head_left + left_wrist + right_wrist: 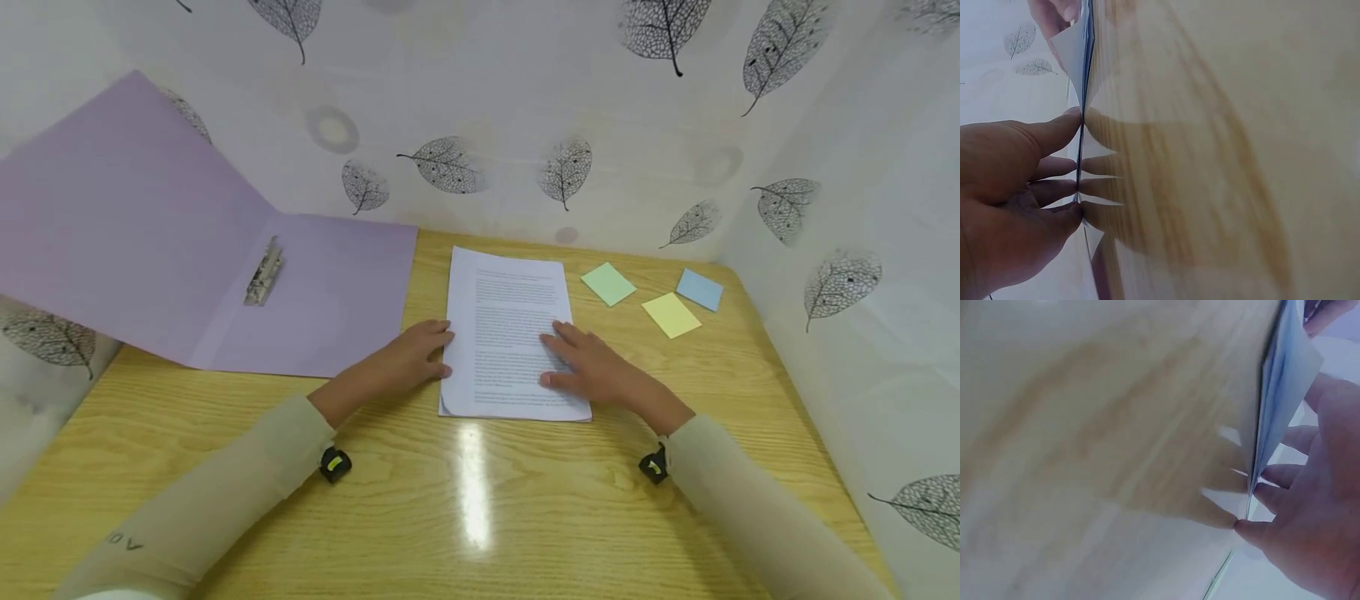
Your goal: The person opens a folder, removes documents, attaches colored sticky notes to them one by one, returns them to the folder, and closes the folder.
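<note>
A stack of printed sheets [517, 333] lies flat on the wooden table, its near left corner slightly curled. At the stack's left edge, the left hand [408, 358] touches the paper with spread, fairly straight fingers. The left wrist view shows that hand [1016, 181] with thumb and fingertips against the thin paper edge. On the right side, the right hand [592, 367] rests its extended fingers over the sheets' margin. Seen from the right wrist, the right hand [1310, 487] has fingertips along the stack's edge, where the near corner of the sheets lifts a little.
To the left lies an open purple folder [337, 292] with a metal clip [264, 275] near its spine; its cover leans up against the leaf-patterned backdrop. Green [608, 284], yellow [671, 315] and blue sticky notes [700, 289] lie right of the stack on the wooden table [555, 508].
</note>
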